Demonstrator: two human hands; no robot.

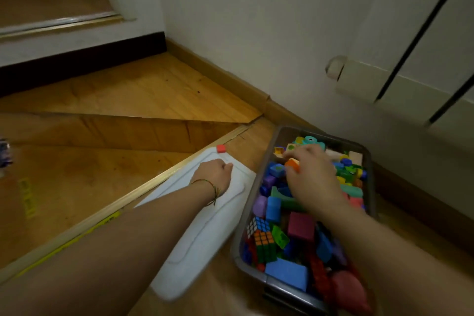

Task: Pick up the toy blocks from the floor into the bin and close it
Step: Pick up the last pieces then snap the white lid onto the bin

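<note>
Pinching an orange block (293, 164) with our right hand (313, 182) over the bin (282, 136); left hand (215, 177) curled on the white lid (202, 233), can't tell if holding anything.

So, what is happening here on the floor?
A person is tidying toy blocks. The right hand, over the open grey bin, pinches an orange block. The bin is already full of coloured blocks. The left hand rests, fingers curled, on the white lid, which lies flat on the floor beside the bin.
</note>
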